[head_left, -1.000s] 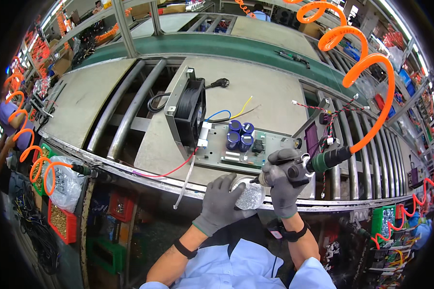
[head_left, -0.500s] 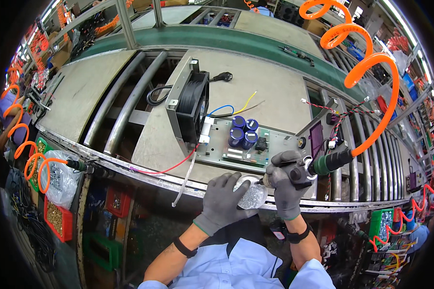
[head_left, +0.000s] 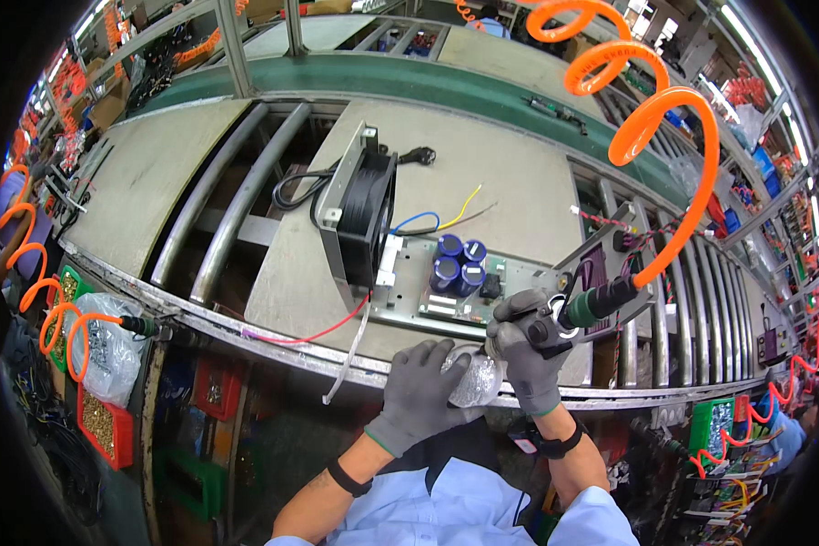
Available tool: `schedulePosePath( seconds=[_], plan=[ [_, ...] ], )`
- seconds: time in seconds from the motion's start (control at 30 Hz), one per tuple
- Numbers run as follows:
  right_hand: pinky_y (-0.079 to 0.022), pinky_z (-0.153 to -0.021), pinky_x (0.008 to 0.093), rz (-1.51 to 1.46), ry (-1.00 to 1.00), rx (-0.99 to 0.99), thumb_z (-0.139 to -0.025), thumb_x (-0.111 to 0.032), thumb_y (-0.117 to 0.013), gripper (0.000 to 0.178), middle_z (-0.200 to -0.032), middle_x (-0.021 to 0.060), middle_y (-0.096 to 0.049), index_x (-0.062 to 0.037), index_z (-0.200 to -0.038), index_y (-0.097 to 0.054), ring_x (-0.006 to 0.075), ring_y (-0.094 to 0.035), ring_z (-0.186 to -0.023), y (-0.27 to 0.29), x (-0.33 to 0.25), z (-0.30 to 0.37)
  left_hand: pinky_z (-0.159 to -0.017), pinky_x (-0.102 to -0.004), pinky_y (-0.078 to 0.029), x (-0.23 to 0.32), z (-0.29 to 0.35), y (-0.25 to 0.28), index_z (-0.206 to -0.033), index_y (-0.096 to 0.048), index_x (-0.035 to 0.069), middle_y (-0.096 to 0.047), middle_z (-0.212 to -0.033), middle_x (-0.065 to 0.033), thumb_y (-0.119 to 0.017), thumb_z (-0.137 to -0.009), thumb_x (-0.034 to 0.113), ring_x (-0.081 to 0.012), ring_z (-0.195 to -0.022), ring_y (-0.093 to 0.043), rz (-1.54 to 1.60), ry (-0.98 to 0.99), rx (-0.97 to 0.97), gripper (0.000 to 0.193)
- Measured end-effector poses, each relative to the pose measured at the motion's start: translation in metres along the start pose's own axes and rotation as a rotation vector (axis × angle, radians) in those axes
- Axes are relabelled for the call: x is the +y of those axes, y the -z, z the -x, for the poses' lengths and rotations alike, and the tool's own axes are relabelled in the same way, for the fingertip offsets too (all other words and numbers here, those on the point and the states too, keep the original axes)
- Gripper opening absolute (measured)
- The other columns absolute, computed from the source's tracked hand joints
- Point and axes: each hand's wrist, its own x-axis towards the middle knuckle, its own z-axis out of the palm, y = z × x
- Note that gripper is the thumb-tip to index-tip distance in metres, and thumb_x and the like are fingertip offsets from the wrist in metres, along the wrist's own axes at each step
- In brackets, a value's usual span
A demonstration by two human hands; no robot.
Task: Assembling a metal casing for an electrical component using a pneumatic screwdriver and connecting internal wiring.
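Note:
At the near edge of the conveyor, my gloved left hand [head_left: 417, 398] grips a clear rounded container [head_left: 476, 382] filled with small shiny metal pieces, too fine to name. My gloved right hand [head_left: 528, 359] is wrapped round a dark air screwdriver [head_left: 546, 332], its tip pointing left at the container's rim. A green and black coupling [head_left: 601, 305] joins the tool to an orange coiled hose [head_left: 710, 164]. Just beyond my hands lies a metal chassis with a circuit board [head_left: 439, 305] and blue capacitors [head_left: 460, 264]. A black fan [head_left: 370, 214] stands on its left end.
The chassis rests on a pale board [head_left: 510, 173] over steel rollers [head_left: 255, 200]. Red, white, blue and yellow wires hang off it. At right stands a metal end panel [head_left: 596, 268]. Below left are a plastic bag [head_left: 114, 350] and a red screw bin [head_left: 105, 428].
The air screwdriver and my right hand have shifted slightly left, and the orange hose has swung left with them. My left hand keeps hold of the container, which is now slightly tilted.

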Motion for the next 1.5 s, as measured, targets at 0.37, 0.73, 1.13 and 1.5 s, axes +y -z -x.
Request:
schedulePosePath(
  seconds=[0.37, 0.73, 1.13, 1.5],
  plan=[
    [-0.048, -0.048, 0.0241, -0.061, 0.194, 0.223, -0.082, 0.01, -0.062, 0.023, -0.084, 0.0094, -0.067, -0.0002, -0.102, -0.06, 0.012, -0.063, -0.064, 0.006, -0.012, -0.117, -0.089, -0.0486, -0.045, -0.002, -0.002, -0.002, -0.122, -0.065, 0.009, -0.064, -0.123, -0.0157, -0.08, -0.063, 0.063, -0.0351, -0.112, -0.059, 0.024, 0.009, -0.046, 0.081],
    [-0.051, -0.057, 0.0255, -0.047, 0.081, 0.251, -0.077, 0.01, -0.064, 0.02, -0.081, 0.0078, -0.066, -0.0013, -0.093, -0.06, 0.0124, -0.064, -0.065, -0.004, 0.017, -0.139, -0.087, -0.0479, -0.045, -0.004, -0.003, 0.003, -0.121, -0.067, 0.01, -0.065, -0.121, -0.0151, -0.079, -0.065, 0.065, -0.0346, -0.11, -0.061, 0.044, 0.038, -0.065, 0.079],
    [-0.05, -0.056, 0.0251, -0.09, 0.113, 0.239, -0.078, 0.007, -0.064, 0.015, -0.079, 0.0059, -0.064, -0.0014, -0.09, -0.061, 0.0114, -0.062, -0.063, 0.005, 0.014, -0.142, -0.086, -0.0476, -0.046, 0.002, -0.004, -0.002, -0.125, -0.065, 0.009, -0.063, -0.117, -0.0141, -0.079, -0.065, 0.065, -0.0348, -0.107, -0.06, -0.033, 0.024, 0.003, 0.083],
    [-0.053, -0.073, 0.0243, -0.309, -0.002, 0.057, -0.078, 0.013, -0.064, 0.03, -0.094, 0.007, -0.066, 0.0021, -0.106, -0.061, 0.0115, -0.065, -0.082, -0.01, -0.022, -0.005, -0.083, -0.0463, -0.046, 0.003, -0.003, -0.002, -0.117, -0.065, 0.008, -0.062, -0.113, -0.0146, -0.083, -0.064, 0.059, -0.0329, -0.103, -0.06, -0.016, 0.004, 0.074, 0.076]
  ],
)
